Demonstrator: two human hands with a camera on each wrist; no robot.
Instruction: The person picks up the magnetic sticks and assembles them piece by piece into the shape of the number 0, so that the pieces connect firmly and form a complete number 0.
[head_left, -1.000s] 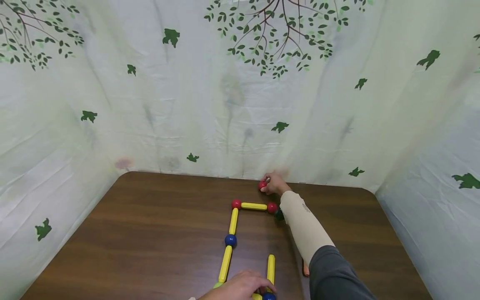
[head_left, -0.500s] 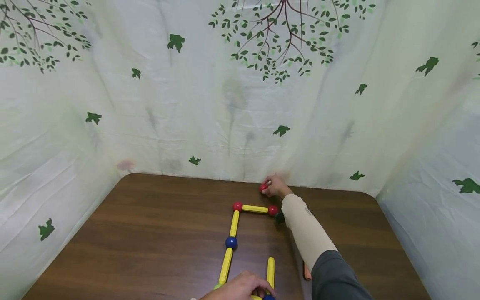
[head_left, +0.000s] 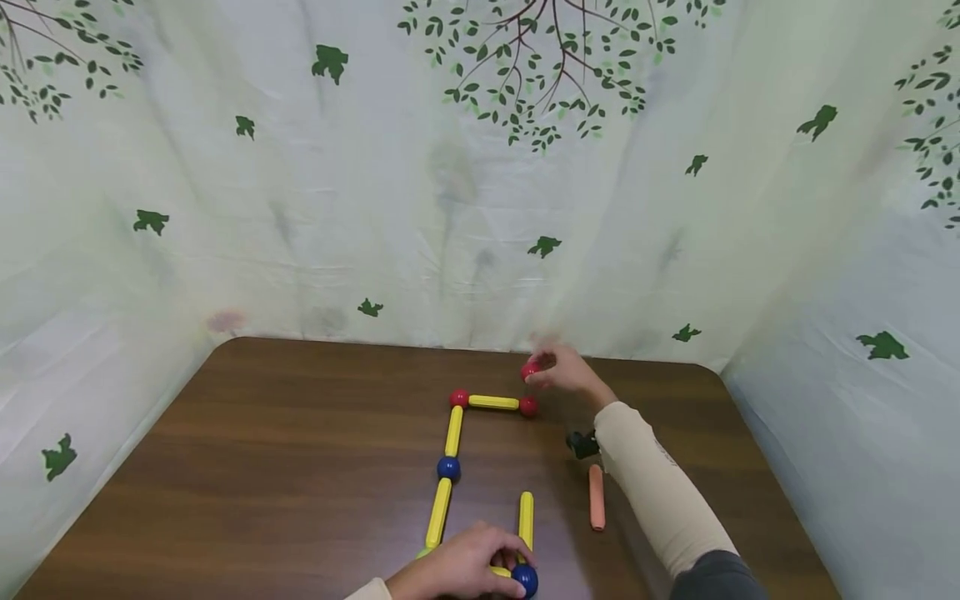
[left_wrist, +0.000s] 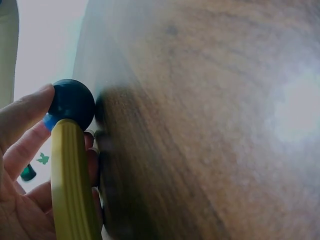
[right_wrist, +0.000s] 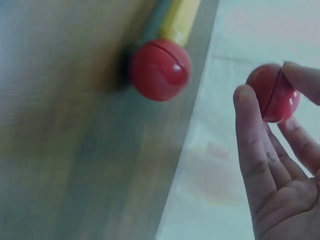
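My right hand (head_left: pixel 567 372) pinches a red ball (right_wrist: pixel 274 93) between its fingertips and thumb, near the back edge of the table. Just in front of it, a flat chain of yellow rods and balls ends in another red ball (head_left: pixel 528 407). From there a yellow rod (head_left: pixel 493 402) runs to a red corner ball (head_left: pixel 459 399), then rods and a blue ball (head_left: pixel 448 468) lead toward me. At the front, my left hand (head_left: pixel 472 560) holds a dark blue ball (left_wrist: pixel 74 102) joined to a yellow rod (left_wrist: pixel 72 175). Another yellow rod (head_left: pixel 527 517) extends away from that ball.
An orange rod (head_left: pixel 596 497) lies right of the chain on the brown table (head_left: pixel 300 450). A dark green object (head_left: pixel 582 444) sits beside my right sleeve. A pale curtain (head_left: pixel 337 208) with printed leaves hangs behind the table.
My right hand has shifted right with the red ball. Its sleeve now uncovers the orange rod and more of the dark green object. My left hand keeps its hold on the blue ball.
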